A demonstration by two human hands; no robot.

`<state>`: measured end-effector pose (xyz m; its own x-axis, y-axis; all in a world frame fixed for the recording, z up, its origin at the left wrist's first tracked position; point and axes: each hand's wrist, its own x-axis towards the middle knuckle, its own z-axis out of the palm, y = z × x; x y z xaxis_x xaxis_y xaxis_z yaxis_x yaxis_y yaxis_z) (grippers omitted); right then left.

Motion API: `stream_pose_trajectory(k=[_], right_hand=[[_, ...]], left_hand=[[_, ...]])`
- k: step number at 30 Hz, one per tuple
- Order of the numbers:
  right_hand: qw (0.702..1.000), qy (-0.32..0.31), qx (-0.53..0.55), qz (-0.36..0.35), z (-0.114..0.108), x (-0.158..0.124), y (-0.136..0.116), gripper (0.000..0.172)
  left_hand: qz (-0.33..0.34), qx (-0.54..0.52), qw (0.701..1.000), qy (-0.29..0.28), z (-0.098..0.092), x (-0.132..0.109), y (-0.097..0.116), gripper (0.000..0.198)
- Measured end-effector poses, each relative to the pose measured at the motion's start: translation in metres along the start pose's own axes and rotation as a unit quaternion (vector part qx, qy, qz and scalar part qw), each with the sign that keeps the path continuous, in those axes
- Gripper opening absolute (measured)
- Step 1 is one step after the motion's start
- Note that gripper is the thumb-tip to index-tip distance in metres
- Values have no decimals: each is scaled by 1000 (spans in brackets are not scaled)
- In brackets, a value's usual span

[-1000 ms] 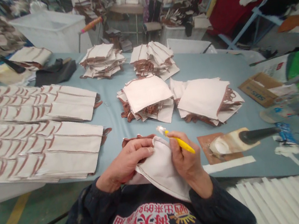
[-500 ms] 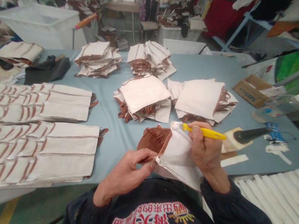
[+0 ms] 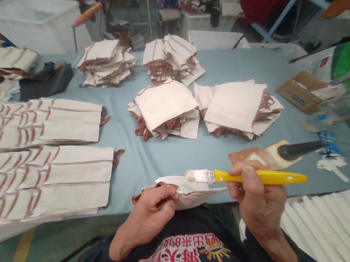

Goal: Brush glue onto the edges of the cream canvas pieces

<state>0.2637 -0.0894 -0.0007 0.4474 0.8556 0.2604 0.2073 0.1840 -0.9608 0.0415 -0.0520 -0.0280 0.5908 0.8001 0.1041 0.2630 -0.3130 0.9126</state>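
At the table's front edge my left hand [image 3: 149,216] pinches a white leather-like piece [image 3: 191,199] with a brown side. Its fingers cover the piece's left part, where a little brown shows. My right hand [image 3: 261,197] is closed round the handle of a yellow paintbrush [image 3: 283,175]. The brush lies nearly level, its bristles pointing left, whitish and close above the piece; whether they touch it I cannot tell. Just beyond the right hand rests a tool with a dark handle [image 3: 305,148] on a pale, stained pad [image 3: 268,156].
Stacks of white-and-brown pieces [image 3: 168,103] [image 3: 233,108] stand beyond my hands. Long overlapping rows of similar pieces [image 3: 76,165] cover the left side. A cardboard box [image 3: 299,92] and a clear plastic bottle [image 3: 342,109] lie at right. White strips [image 3: 337,220] are at lower right.
The brush has come away from the piece's edge, and my right hand has shifted right and down. The piece, opened with its brown inside showing before, is now folded flatter and lower in my left hand.
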Motion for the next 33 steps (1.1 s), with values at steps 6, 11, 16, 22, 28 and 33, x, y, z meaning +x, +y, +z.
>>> stream_pose_trajectory(k=[6,11,16,22,28,33], right_hand=[[1000,-3,8,-4,-1,0,-19,31],[1000,-23,-7,-1,1,-2,-21,31],[996,-79,16,41,1,-5,-21,34],[999,-8,12,37,-7,9,-23,35],[995,-94,-33,-26,-6,-6,-10,24],[996,-83,-2,-13,-4,-2,-10,26]], left_hand=[[153,50,984,77,7,6,-4,28],[203,91,972,81,14,13,-10,29],[210,111,967,88,16,15,-16,29],[200,108,968,104,15,22,-16,30],[195,107,970,100,13,26,-18,28],[199,109,969,95,11,29,-19,28]])
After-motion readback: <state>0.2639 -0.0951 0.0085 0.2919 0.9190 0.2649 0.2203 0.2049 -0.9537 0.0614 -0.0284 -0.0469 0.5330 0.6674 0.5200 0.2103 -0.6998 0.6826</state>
